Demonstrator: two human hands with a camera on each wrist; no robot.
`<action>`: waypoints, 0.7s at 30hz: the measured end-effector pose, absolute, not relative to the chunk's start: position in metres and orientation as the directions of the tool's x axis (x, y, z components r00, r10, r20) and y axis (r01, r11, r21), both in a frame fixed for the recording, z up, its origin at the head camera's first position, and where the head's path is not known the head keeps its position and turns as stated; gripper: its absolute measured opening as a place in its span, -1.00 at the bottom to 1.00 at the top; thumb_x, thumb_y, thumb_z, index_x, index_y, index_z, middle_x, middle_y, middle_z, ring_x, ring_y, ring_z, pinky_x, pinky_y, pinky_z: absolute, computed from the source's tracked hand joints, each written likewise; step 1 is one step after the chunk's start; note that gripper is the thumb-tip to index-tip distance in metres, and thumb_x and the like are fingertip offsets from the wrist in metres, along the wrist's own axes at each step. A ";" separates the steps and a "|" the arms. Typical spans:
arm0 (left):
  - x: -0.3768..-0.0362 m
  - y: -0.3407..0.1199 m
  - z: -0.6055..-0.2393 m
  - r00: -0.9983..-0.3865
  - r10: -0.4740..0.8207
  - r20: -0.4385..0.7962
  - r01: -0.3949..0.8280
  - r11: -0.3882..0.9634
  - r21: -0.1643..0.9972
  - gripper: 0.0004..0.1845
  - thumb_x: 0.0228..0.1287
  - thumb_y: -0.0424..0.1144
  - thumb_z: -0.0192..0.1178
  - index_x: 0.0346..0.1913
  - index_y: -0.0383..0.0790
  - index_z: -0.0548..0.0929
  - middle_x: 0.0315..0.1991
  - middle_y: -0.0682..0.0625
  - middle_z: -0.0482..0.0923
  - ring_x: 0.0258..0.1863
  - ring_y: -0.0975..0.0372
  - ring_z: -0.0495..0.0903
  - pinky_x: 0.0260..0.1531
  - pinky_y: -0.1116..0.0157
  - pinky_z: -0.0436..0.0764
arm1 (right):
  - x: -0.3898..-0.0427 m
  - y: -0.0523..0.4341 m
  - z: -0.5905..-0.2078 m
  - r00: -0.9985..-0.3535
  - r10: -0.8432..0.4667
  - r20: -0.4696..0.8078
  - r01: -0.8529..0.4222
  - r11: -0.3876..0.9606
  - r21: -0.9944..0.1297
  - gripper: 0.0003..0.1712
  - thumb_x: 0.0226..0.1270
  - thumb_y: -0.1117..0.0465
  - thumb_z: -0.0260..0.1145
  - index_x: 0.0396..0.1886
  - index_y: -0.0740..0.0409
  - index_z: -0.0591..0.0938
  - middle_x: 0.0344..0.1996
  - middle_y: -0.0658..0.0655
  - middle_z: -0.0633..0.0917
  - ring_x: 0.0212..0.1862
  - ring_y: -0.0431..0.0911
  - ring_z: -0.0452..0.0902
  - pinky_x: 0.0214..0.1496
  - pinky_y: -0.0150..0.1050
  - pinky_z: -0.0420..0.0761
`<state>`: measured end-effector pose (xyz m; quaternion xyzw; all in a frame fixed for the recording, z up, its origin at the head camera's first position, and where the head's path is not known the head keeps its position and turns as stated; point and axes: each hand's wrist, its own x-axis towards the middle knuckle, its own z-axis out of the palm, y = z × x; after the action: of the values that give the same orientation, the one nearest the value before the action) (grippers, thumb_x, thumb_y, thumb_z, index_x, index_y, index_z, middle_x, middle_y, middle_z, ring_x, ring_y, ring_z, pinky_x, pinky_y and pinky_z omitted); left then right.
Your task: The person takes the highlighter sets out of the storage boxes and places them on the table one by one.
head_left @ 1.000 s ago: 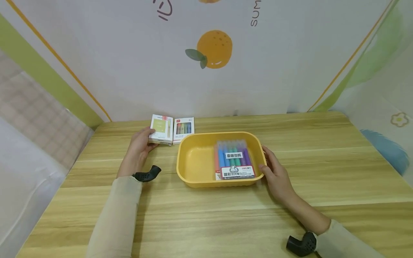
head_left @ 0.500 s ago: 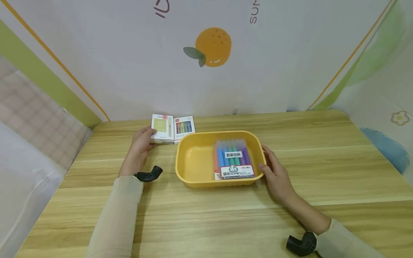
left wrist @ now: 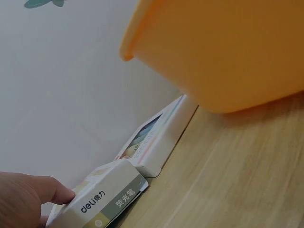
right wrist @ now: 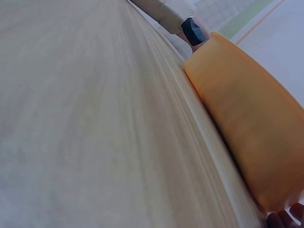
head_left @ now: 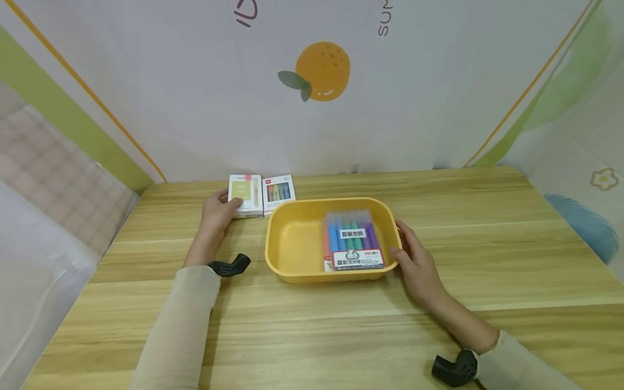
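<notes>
My left hand (head_left: 217,216) grips a white box of highlighters (head_left: 246,195) near the table's back edge, its thumb across the top face. In the left wrist view the box (left wrist: 99,194) shows its printed side, and the thumb (left wrist: 54,190) presses on it. Right beside it lies a second white box (head_left: 278,194) with coloured pens showing through a window. With my right hand (head_left: 420,268) I hold the right end of a yellow plastic bin (head_left: 297,246), thumb at the rim. Inside, on the right, lies a clear pack of coloured highlighters (head_left: 353,241); the fingers under the rim are mostly hidden.
The bin stands on a wood-grain table (head_left: 312,330), just in front of the second box. A white cloth backdrop (head_left: 409,97) with a printed orange rises behind the table's back edge.
My left hand has shifted slightly right, its thumb further onto the box. The second box has turned a little. My right hand and the bin stay nearly still.
</notes>
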<state>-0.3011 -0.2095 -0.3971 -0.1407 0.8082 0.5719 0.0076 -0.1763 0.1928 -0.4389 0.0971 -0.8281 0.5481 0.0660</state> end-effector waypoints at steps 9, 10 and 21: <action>-0.301 -0.204 -0.397 -0.961 -0.256 -0.103 -0.206 0.421 0.883 -0.30 0.40 -0.26 0.09 0.55 -0.35 0.19 0.37 -0.34 0.44 0.23 0.02 0.52 0.00 0.41 0.51 | -0.176 0.193 -0.438 -0.972 -0.086 0.219 -0.235 0.394 -0.889 -0.36 0.59 0.24 0.02 0.60 0.08 0.18 0.43 0.35 0.43 0.41 0.18 0.40 0.18 -0.77 0.33; -0.301 -0.204 -0.397 -0.961 -0.255 -0.105 -0.209 0.424 0.881 -0.29 0.40 -0.26 0.10 0.55 -0.34 0.19 0.37 -0.34 0.44 0.23 0.02 0.52 0.06 0.36 0.53 | -0.176 0.193 -0.438 -0.972 -0.086 0.220 -0.235 0.394 -0.888 -0.36 0.59 0.24 0.02 0.60 0.09 0.18 0.43 0.35 0.43 0.40 0.18 0.40 0.18 -0.77 0.32; -0.299 -0.202 -0.399 -0.961 -0.250 -0.120 -0.223 0.439 0.870 -0.23 0.41 -0.24 0.15 0.57 -0.34 0.11 0.49 -0.36 0.27 0.42 -0.07 0.38 0.44 0.06 0.41 | -0.175 0.192 -0.437 -0.973 -0.087 0.215 -0.232 0.405 -0.884 -0.35 0.58 0.25 0.01 0.60 0.07 0.18 0.42 0.35 0.44 0.40 0.20 0.42 0.16 -0.77 0.33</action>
<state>-0.2989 -0.2024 -0.3986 -0.1394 0.8481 0.5109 -0.0131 -0.1750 0.1924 -0.4374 0.0957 -0.8354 0.5370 0.0674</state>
